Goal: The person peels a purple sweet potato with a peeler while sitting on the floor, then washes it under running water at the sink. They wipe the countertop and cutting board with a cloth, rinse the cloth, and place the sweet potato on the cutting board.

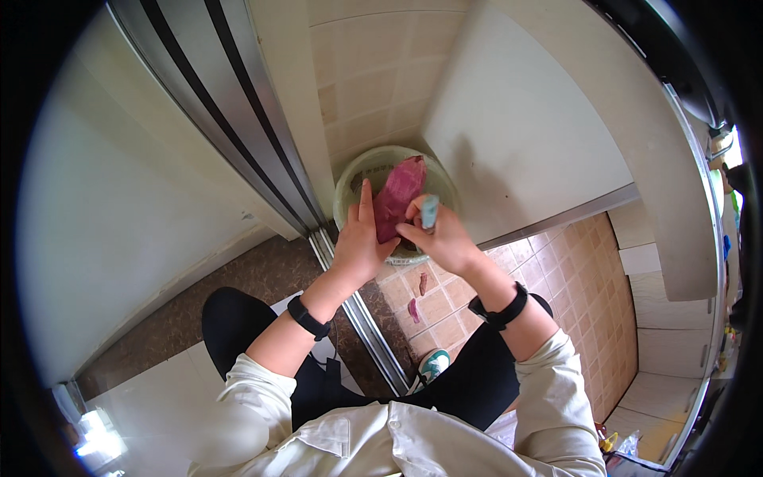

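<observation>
Over a pale green bin (341, 200), a purple sweet potato (398, 194) is held at a slant, its far end towards the bin's back rim. My left hand (360, 241) grips its near left side, the index finger stretched along it. In my right hand (438, 232) is a tool with a light blue handle (429, 210), probably a peeler; its working end is hidden by the fingers. That hand is close against the sweet potato's right side. Much of the skin looks pared off, leaving a pinkish-purple surface. The inside of the bin is partly covered by both hands.
Two peel scraps, one brownish (423, 284) and one purple (413, 310), lie on the tiled floor (441, 307). A metal sliding-door track (372, 334) runs left of them. A white panel (536, 137) stands right of the bin, with cabinets (670, 346) at far right.
</observation>
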`<state>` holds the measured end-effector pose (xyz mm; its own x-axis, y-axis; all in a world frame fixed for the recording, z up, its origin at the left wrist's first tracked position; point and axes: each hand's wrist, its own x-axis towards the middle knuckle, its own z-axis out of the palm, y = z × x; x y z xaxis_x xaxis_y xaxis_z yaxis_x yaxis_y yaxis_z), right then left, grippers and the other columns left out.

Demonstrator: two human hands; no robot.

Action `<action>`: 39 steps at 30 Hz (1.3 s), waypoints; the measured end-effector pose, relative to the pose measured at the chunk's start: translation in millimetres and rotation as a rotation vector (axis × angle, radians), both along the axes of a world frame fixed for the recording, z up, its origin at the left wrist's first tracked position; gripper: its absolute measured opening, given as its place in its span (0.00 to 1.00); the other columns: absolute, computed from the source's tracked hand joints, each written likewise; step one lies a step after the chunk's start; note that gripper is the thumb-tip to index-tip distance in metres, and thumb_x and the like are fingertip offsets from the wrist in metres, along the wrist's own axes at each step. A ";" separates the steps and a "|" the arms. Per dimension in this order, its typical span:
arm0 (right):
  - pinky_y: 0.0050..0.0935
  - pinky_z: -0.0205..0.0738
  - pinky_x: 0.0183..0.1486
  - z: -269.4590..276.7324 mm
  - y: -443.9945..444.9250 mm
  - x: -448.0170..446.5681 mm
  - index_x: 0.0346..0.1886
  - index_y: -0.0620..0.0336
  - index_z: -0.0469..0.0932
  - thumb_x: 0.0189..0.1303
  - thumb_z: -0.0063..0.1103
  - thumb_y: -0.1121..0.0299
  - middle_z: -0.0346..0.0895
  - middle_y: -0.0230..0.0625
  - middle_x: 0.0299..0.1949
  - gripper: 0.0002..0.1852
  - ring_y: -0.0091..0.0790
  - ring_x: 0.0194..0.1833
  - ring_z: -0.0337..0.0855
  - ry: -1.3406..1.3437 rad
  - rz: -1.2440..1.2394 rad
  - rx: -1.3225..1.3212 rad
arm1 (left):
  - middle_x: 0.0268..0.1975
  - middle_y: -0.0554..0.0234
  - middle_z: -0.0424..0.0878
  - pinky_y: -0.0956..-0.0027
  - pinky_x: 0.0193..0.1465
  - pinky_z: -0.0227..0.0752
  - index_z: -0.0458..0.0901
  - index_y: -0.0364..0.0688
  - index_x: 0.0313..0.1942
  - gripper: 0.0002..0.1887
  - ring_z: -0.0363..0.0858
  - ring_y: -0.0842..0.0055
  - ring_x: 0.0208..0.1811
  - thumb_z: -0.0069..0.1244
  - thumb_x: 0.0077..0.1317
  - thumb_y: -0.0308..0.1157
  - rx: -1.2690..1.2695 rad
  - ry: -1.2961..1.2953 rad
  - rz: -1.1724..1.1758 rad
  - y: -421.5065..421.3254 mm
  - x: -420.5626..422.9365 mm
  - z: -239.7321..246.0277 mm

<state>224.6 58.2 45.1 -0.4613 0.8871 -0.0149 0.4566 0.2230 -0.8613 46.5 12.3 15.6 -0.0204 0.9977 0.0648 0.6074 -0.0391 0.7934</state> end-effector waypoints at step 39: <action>0.44 0.74 0.53 -315.0 -120.3 42.0 0.53 0.55 0.76 0.74 0.41 0.61 0.81 0.42 0.52 0.15 0.43 0.54 0.82 -1.273 0.123 -0.294 | 0.64 0.42 0.69 0.61 0.68 0.64 0.52 0.32 0.71 0.45 0.71 0.58 0.66 0.63 0.61 0.34 -0.070 -0.487 -0.050 -34.8 -52.4 40.0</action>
